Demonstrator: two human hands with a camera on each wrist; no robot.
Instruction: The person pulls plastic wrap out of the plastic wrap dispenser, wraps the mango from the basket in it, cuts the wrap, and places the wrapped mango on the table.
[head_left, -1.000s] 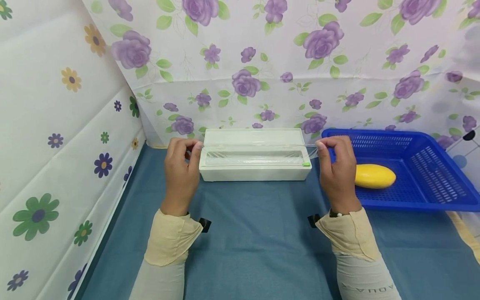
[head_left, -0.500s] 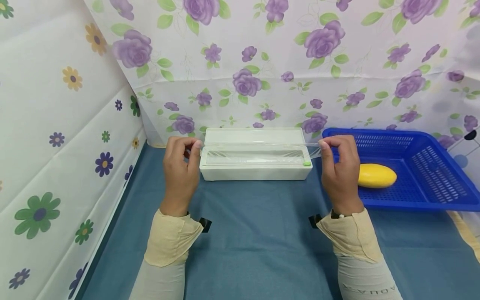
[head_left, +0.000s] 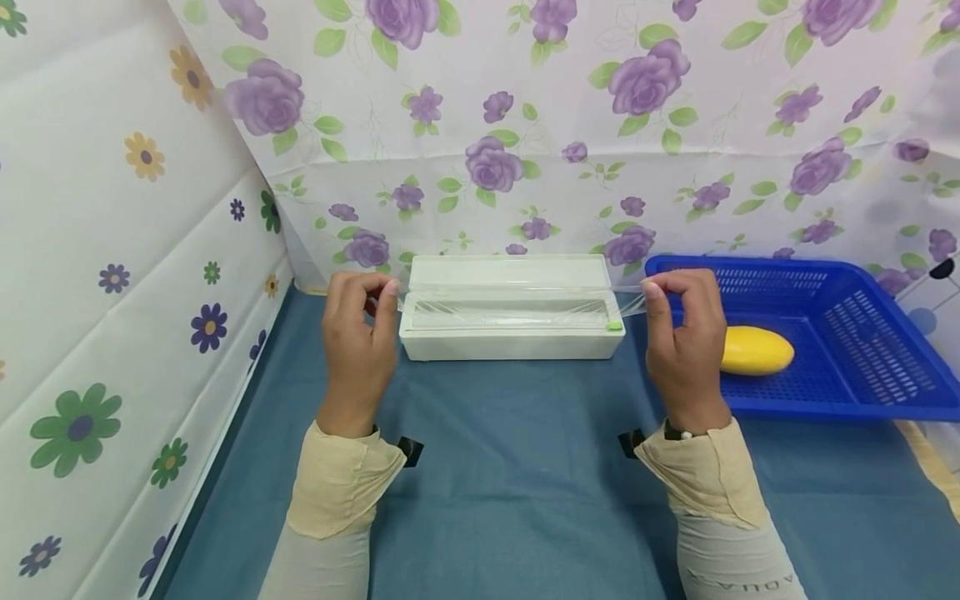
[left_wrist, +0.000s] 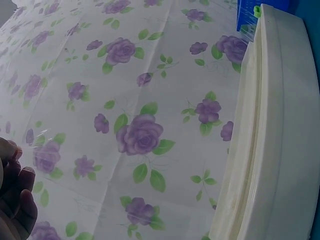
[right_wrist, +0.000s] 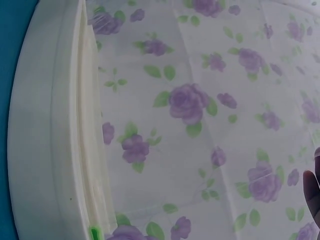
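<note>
A sheet of clear plastic wrap (head_left: pixel 517 289) stretches between both hands, above a long white wrap dispenser box (head_left: pixel 513 347) with its lid (head_left: pixel 510 272) standing up behind. My left hand (head_left: pixel 360 337) pinches the sheet's left corner between thumb and forefinger, just beyond the box's left end. At the right end, my right hand (head_left: pixel 684 342) pinches the other corner, overlapping the rim of a blue basket in the head view. A small green slider (head_left: pixel 614 326) sits at the box's front right edge. In the left wrist view, curled fingers (left_wrist: pixel 25 200) show at the left edge.
The blue perforated basket (head_left: pixel 840 411) stands on the right with a yellow oval fruit-like object (head_left: pixel 759 351) in it. A teal cloth (head_left: pixel 517 483) covers the table. Flowered sheeting (head_left: pixel 450 125) hangs behind the box and along the left side.
Both hands have moved slightly apart, the right one a little further right, with the plastic wrap still pinched between them. The box and basket stay in place.
</note>
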